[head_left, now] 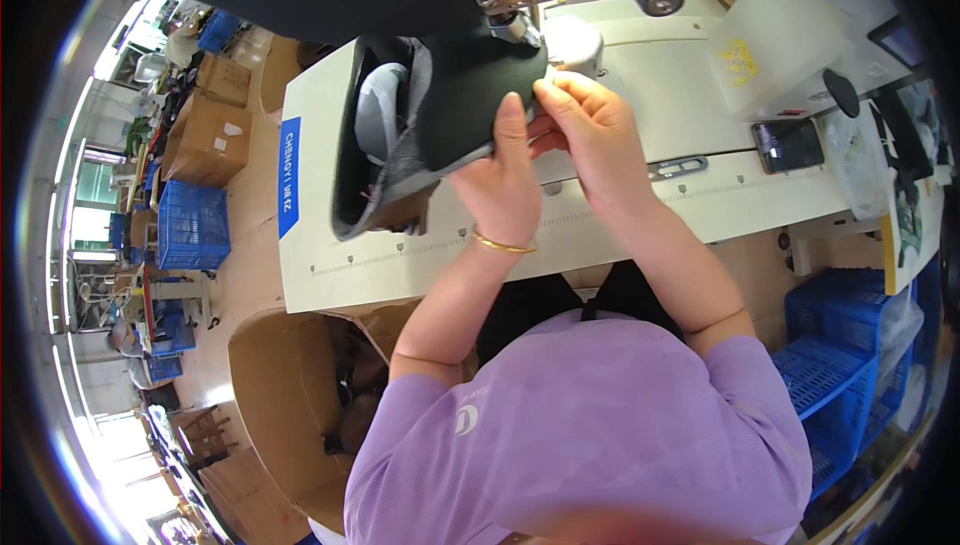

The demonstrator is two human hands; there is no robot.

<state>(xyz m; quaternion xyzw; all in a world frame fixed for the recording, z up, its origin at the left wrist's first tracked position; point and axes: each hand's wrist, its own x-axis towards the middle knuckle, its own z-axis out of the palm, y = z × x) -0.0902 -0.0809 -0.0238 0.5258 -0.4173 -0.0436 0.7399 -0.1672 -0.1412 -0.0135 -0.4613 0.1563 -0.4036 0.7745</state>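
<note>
A black fabric piece, shaped like an open pouch with grey lining and edges, lies under the needle area of a sewing machine. Folded light-grey material shows inside its opening on the left. My left hand, with a gold bangle at the wrist, grips the piece's near edge, thumb on top and fingers partly hidden. Beside it, my right hand is closed in a pinch at the piece's right edge, close to the needle. A small pale strip shows at these fingertips; its kind is unclear.
The white machine table carries a phone and a slim metal tool on the right. A translucent box stands behind them. Below left is a cardboard box; blue crates stand at right.
</note>
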